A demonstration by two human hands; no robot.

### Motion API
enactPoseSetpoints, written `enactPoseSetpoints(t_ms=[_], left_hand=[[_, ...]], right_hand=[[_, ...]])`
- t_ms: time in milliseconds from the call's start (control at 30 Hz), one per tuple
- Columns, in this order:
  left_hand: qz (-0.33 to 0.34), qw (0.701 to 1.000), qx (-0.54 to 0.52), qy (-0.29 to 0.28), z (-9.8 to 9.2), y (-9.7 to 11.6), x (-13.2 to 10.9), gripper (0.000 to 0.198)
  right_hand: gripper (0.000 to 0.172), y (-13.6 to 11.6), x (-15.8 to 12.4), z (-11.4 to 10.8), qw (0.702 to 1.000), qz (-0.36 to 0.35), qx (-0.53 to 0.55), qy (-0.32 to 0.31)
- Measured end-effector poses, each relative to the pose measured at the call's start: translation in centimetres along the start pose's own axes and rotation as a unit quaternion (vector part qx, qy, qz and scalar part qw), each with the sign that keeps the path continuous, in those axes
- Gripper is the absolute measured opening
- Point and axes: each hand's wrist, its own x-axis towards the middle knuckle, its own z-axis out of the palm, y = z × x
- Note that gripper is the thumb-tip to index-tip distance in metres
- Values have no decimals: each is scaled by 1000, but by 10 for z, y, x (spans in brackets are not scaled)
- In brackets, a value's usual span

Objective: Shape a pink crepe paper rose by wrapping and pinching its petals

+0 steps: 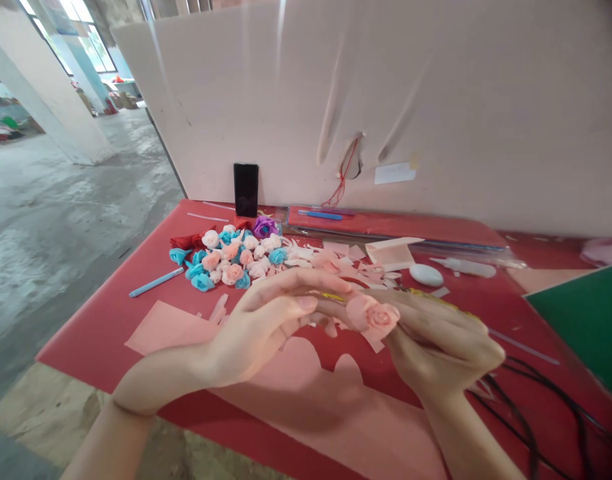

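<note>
A pale upright board [266, 87] stands past the fingertips, closing off the far side of the red table [106, 300]. Below the fingers lies a long pink sheet [331, 407] with a rounded, scalloped edge, near enough, I'd judge, to reach without stretching. Over it the right hand [441, 340] and left hand [256, 333] meet. Ahead of the left fingers, paper flowers [233, 273] are heaped, probably to keep them out from under the wrists; a phone [247, 190] stands behind them by the board. Between the hands is a pink rose [381, 320]: the right fingers grasp its base, partly hidden by the bloom, which seems chosen to leave the petals uncrushed. The left fingertips come to its outer petal, thumb standing off; whether they pinch it or merely brush it, I cannot tell. As for room, the table's near edge passes beneath the left forearm, while its left edge slants well apart from the left fingers, a blue pen [156, 283] lying between. Black cables [531, 420] crowd the right wrist's outer side, and a white oval piece [426, 275] sits beyond the right knuckles.
</note>
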Motion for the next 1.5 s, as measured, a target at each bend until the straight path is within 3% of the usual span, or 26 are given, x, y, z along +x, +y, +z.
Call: enactPoseSetpoints(t_ms=[167,267,367,467,700,900,1200,1300,1500], left_hand=[[107,983,141,47,-9,0,3,23],[215,915,337,58,-14,0,8,20],[260,832,487,60,-14,-1,12,17],[255,807,529,64,-12,-3,15,17],[186,847,497,36,-11,-12,14,9],[128,880,455,55,-8,-14,12,10],[10,957,289,20,-3,-9,13,31],[-43,970,239,2,-3,-8,12,36],[-124,983,129,-29,-8,-8,11,29]], right_hand=[[55,-2,-3,2,995,84,34,45],[33,-6,-2,6,971,197,123,49],[20,-9,2,12,923,286,255,33],[13,-12,5,15,908,309,277,51],[19,-16,1,18,934,300,188,50],[18,-20,-4,19,928,314,194,49],[16,-15,-1,17,924,291,247,14],[16,-16,-1,17,922,283,265,-11],[33,-14,3,16,923,257,282,-41]])
